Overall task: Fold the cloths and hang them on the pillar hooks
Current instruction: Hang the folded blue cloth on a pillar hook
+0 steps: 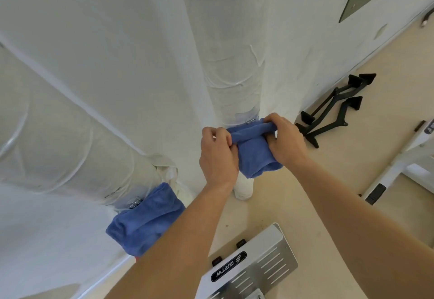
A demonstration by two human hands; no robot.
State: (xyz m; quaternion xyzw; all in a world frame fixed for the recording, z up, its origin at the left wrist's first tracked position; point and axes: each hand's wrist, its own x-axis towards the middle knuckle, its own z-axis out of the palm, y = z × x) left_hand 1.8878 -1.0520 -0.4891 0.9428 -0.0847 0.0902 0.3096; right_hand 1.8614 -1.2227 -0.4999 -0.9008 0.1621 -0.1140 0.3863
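Two-handed grip on the folded blue cloth (254,155): top fold pinched at one end by the left hand (218,155), at the other by the right hand (285,141). Held at the pillar (234,64), long axis crosswise, just below the hook (250,121), which sits nearer the right hand. Likely needs lifting.
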